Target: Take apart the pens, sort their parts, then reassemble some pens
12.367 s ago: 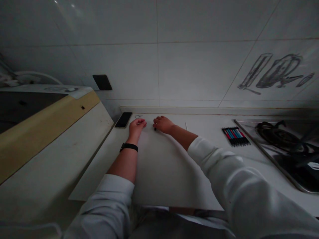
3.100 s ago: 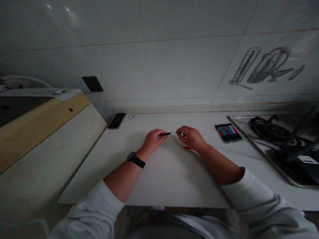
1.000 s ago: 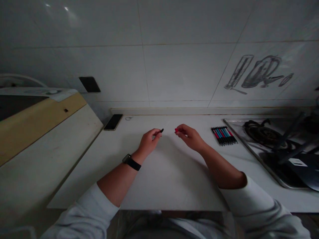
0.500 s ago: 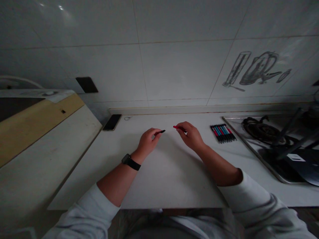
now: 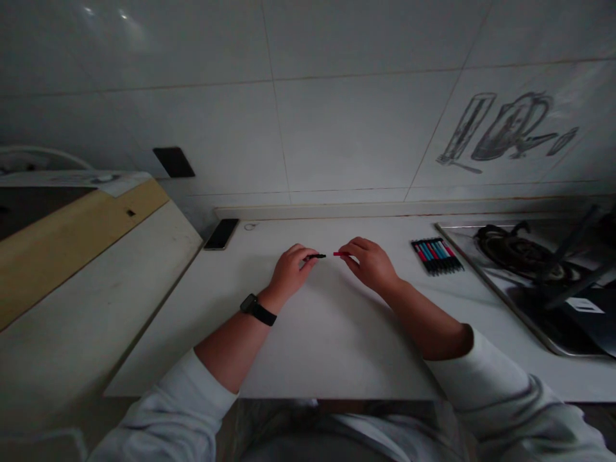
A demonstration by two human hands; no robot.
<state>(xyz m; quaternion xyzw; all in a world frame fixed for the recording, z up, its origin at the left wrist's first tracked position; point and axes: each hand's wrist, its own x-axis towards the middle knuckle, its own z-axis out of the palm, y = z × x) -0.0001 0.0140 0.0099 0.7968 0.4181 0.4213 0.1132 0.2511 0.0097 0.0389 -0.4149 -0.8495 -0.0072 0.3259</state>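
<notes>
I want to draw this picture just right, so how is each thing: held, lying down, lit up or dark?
Left hand: pinching the black piece
Right hand: pinching the red piece
Black piece: held, apart from the red piece
Red piece: held, end toward the black piece
Phone: lying flat, screen dark
Pens: lying side by side
Watch: worn on the left wrist
Stove burner: no flame showing
</notes>
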